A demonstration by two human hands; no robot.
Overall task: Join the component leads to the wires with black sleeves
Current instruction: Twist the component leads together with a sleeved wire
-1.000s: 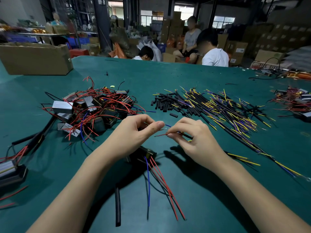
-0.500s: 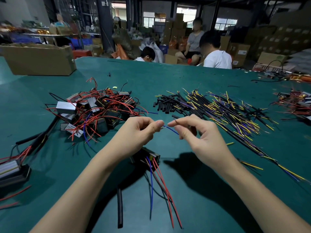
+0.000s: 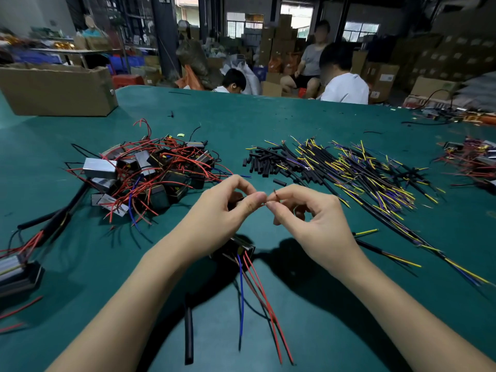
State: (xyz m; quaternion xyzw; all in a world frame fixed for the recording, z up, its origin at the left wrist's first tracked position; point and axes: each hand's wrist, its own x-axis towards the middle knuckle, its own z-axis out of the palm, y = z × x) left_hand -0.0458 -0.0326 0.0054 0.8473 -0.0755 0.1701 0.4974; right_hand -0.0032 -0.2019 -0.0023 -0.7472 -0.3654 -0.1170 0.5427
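Both hands' fingers (image 3: 256, 200) pinched on wire ends (image 3: 271, 197)

workshop | stacked cartons (image 3: 284, 30) | green worktable (image 3: 268, 122) | wire piles (image 3: 362, 167)

Head camera (wide-angle), close above table (image 3: 268, 116), facing forward-down, edges seemingly warped
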